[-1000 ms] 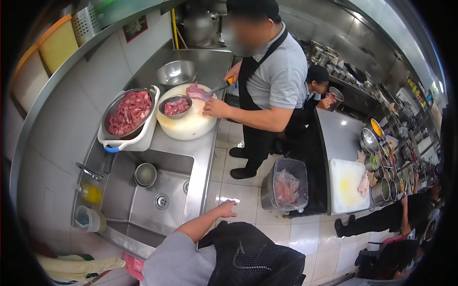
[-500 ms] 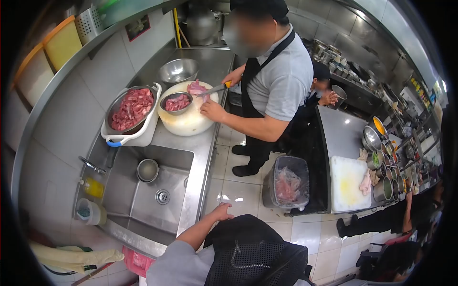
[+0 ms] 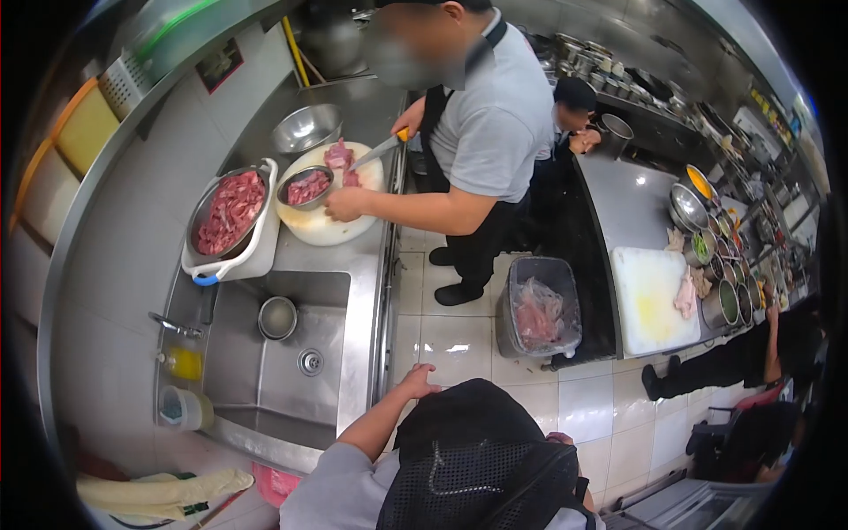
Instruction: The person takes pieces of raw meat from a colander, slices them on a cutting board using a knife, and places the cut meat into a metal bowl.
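Note:
My left hand (image 3: 419, 381) is held out over the tiled floor (image 3: 458, 343), beside the front edge of the steel sink counter (image 3: 352, 402). Its fingers are apart and hold nothing. Only a small part of my right hand (image 3: 560, 438) shows past the black mesh garment (image 3: 473, 468); its fingers are hidden. The sink (image 3: 278, 371), with a metal pot (image 3: 277, 318) inside, lies to the left of my left hand. Ahead and to the right of that hand stands a grey bin (image 3: 571, 309) with a plastic bag of something pinkish (image 3: 539, 320).
A co-worker (image 3: 495, 115) cuts meat (image 3: 338, 156) with a knife (image 3: 378, 150) on a round white board (image 3: 331, 231). A tub (image 3: 265, 238) holds a bowl of meat (image 3: 231, 212). Another person (image 3: 574, 110) stands behind, near a counter with a white board (image 3: 654, 300).
The view has shifted. My left hand's fingers look more spread than half a second ago, and part of my right hand has come into view. The co-worker's knife has moved over the meat.

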Demonstrator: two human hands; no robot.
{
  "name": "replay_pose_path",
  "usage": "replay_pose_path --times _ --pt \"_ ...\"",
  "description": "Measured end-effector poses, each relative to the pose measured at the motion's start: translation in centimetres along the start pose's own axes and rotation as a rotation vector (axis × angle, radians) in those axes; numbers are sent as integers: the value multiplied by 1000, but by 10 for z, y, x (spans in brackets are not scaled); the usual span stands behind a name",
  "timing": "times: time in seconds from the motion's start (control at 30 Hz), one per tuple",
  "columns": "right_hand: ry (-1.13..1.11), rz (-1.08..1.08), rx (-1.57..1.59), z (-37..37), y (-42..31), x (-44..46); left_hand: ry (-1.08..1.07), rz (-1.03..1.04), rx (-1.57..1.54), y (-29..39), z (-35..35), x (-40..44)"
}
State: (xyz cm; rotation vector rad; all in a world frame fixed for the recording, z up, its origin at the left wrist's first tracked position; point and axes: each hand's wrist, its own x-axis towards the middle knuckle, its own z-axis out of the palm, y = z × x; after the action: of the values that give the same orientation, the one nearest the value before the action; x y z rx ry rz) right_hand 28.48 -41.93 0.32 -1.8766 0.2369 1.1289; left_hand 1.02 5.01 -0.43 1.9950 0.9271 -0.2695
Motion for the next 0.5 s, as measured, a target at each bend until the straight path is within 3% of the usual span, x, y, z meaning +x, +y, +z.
replay_pose_path --times 0.2,0.27,0.3,0.4,0.43,0.5 --pt "142 63 -38 1 3 -43 -33 91 49 3 0 15" --pt "90 63 33 -21 71 -5 -35 88 59 11 0 18" --pt "65 -77 135 -36 129 39 -39 84 67 16 1 17" --pt "176 -110 -57 -48 159 54 -27 138 61 14 9 29" --pt "123 -149 50 -40 152 38 -54 155 71 16 9 28" --pt "48 -130 -91 -39 120 3 -47 128 41 20 9 32"
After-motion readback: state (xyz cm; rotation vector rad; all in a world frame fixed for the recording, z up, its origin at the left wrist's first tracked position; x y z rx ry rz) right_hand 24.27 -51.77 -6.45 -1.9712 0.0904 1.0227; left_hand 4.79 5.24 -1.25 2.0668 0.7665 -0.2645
